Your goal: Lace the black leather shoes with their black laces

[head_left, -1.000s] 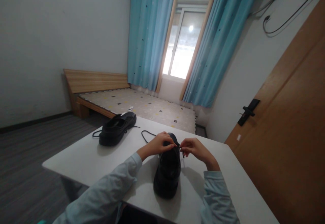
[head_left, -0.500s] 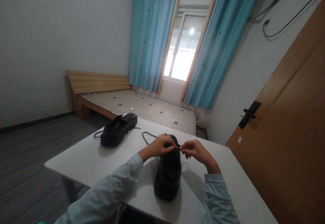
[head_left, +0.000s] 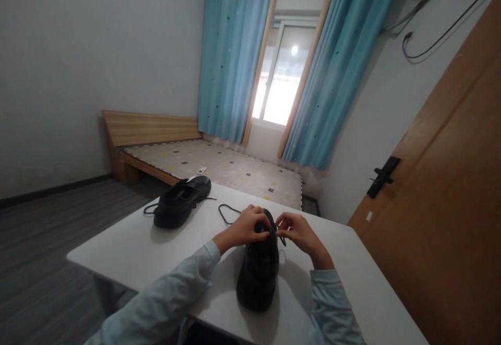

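The near shoe (head_left: 256,290) sat on the worktop (head_left: 360,266), heel toward the person. At its lacing, the left hand (head_left: 246,226) curled over the upper, while the right hand (head_left: 298,231) held finger and thumb close together above a dangling lace end (head_left: 283,241); whether either gripped firmly, one could not tell. The step in hand looked like working the lace at the eyelets; the next move seemed to call for a fine pinch. Farther left stood the other shoe (head_left: 170,217), then the bed (head_left: 219,159).
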{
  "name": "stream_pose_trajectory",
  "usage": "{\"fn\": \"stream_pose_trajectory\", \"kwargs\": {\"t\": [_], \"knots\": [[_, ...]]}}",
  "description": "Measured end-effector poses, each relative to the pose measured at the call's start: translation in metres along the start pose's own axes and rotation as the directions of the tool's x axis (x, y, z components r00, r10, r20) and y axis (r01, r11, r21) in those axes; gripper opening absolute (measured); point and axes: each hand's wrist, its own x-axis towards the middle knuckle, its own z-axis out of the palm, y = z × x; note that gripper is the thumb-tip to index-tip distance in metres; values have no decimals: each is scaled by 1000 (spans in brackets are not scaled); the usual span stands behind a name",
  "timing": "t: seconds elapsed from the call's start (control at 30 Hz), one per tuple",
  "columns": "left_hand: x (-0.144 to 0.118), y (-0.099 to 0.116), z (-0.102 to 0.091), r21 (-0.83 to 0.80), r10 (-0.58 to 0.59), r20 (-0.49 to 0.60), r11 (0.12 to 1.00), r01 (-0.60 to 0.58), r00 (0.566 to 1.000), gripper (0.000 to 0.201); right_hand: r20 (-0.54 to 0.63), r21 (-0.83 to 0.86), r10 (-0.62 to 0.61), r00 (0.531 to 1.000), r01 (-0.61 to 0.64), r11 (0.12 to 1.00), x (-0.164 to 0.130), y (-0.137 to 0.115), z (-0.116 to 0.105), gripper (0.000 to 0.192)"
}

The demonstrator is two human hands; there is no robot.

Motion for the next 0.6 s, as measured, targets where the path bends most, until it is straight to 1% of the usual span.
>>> {"fn": "stream_pose_trajectory", "kwargs": {"t": [0.07,0.23,0.3,0.4,0.47,0.53,0.6], "knots": [[0,0,2,27,-11,6,1000,11,1000,17,0,2,-1,1000,1,1000,0,-1,0,19],[0,1,7,28,8,-14,1000,-7,1000,9,9,-8,6,1000,-6,1000,1,-1,0,22],[0,2,9,6,1,-34,1000,-1,999,9,35,-31,2,999,-1,1000,2,0,0,30],[1,2,11,-33,-15,-67,999,13,998,8,74,-119,-45,996,54,991,2,1,1,48],[2,3,10,-67,-16,-85,998,10,996,6,83,-160,-68,994,81,984,2,1,1,54],[3,4,7,-129,-32,-105,991,18,994,4,85,-171,-82,993,96,981,1,3,1,54],[5,4,2,-242,-95,-151,969,57,984,7,92,-170,-98,991,113,979,0,6,0,52]]}}
